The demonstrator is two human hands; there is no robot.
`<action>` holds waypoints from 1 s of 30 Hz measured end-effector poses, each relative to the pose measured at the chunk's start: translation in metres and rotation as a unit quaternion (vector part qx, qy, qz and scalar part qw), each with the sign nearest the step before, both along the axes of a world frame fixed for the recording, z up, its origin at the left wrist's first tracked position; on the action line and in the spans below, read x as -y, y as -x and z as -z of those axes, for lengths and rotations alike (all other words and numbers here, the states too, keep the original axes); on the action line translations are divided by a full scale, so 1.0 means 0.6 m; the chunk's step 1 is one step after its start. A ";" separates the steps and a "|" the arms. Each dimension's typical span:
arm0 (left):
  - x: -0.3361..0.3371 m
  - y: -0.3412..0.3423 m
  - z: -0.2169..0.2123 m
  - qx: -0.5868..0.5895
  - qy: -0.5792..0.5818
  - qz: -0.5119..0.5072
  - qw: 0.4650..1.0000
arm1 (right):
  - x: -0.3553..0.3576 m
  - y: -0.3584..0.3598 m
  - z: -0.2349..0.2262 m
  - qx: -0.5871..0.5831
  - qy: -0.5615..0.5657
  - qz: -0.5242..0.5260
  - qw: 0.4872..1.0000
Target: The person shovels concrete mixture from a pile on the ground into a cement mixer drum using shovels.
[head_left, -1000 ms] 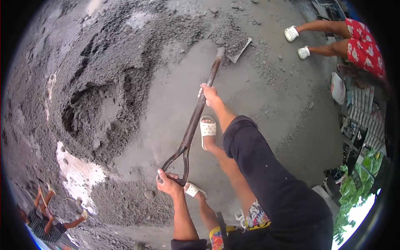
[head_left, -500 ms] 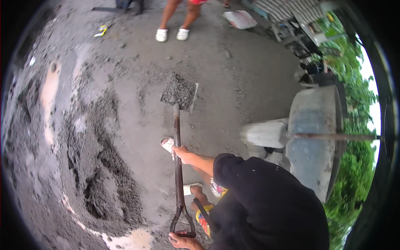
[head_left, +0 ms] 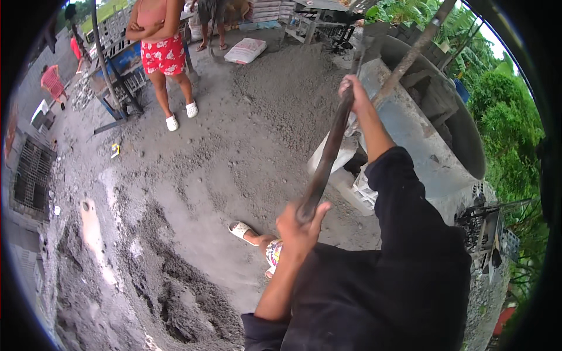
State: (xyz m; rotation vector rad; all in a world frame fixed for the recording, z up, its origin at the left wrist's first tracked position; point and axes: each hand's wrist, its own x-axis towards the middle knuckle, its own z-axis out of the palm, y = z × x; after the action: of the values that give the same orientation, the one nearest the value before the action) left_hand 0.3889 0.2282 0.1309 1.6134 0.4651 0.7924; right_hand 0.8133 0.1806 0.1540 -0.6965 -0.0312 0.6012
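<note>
A long-handled shovel [head_left: 331, 146] slants up and away in front of me. My left hand [head_left: 295, 231] is closed round its near end, thumb raised along it. Further up the shaft, my right hand [head_left: 356, 93] grips it with the arm stretched out. The shovel's far end reaches up beside a large round drum [head_left: 468, 134] with a flat grey panel [head_left: 418, 131]. I cannot make out the blade or what it carries. My white clog [head_left: 241, 233] stands on the grey, gritty ground.
A dug-out wet grey heap [head_left: 196, 307] lies at lower left, a spread gravelly mound [head_left: 287, 79] ahead. A person [head_left: 165, 55] with folded arms stands at upper left. Beyond are a white sack [head_left: 246, 51] and stacked bags [head_left: 272, 10]. A rusty pole [head_left: 413, 52] slants by the drum.
The shovel, loaded with grey mix and low over the ground before, has swung up and right toward the drum. Both hands rose with it. My view has tilted up, showing more background.
</note>
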 end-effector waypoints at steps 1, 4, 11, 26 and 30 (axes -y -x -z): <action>0.010 -0.016 -0.007 0.000 -0.009 0.000 1.000 | 0.037 -0.016 -0.022 0.062 0.004 0.022 0.998; 0.020 -0.055 0.024 -0.014 -0.097 0.030 0.995 | 0.102 -0.034 -0.029 0.041 0.036 0.067 0.996; 0.010 0.084 0.059 0.041 -0.015 -0.080 0.996 | 0.015 0.046 0.003 0.111 0.076 -0.105 0.985; 0.236 0.538 0.155 -0.024 0.401 -0.750 0.526 | -0.252 0.972 0.622 -0.275 0.325 -0.588 0.688; 0.240 0.524 0.270 -0.008 0.463 -0.829 0.313 | -0.179 1.154 0.807 -0.215 0.439 -0.684 0.542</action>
State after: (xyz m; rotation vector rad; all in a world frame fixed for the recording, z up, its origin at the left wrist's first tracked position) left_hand 0.0746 0.0840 -0.0313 -0.6160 2.2132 1.3940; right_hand 0.1207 0.2882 -0.3299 -1.4512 0.2359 2.4478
